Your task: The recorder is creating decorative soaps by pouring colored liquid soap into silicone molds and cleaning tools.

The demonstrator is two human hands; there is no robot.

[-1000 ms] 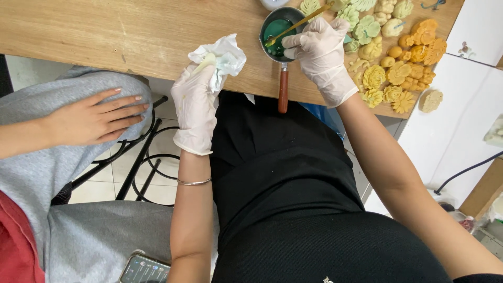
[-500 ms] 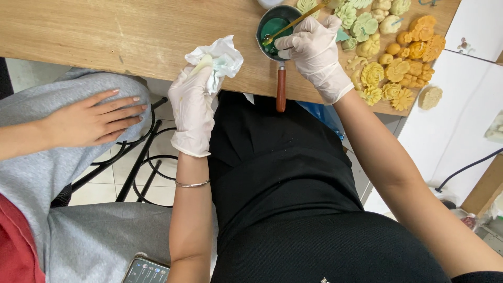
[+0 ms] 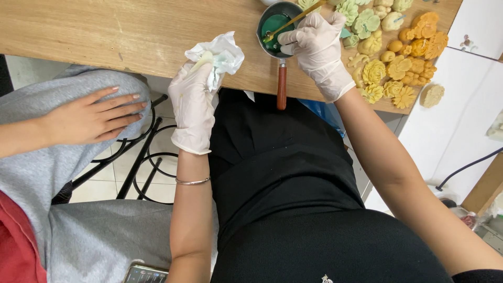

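My left hand (image 3: 191, 102), in a white glove, holds a crumpled white tissue (image 3: 219, 55) at the near edge of the wooden table (image 3: 105, 31). My right hand (image 3: 314, 44), also gloved, grips a thin yellow stick (image 3: 293, 21) whose tip dips into green liquid in a small metal pan (image 3: 275, 23). The pan's brown wooden handle (image 3: 282, 89) points toward me. Just right of the pan lie several flower-shaped pieces, green ones (image 3: 364, 21) farther back and yellow-orange ones (image 3: 401, 68) nearer the table's corner.
Another person in grey trousers sits at my left, a bare hand (image 3: 89, 118) resting on the knee. A black metal stool frame (image 3: 144, 167) stands on the tiled floor below. A phone (image 3: 144, 273) lies at the bottom edge. A white cabinet (image 3: 461, 105) is at the right.
The view has shifted slightly. My right hand has stirred the stick a little in the pan; my left hand keeps the tissue in the same place.
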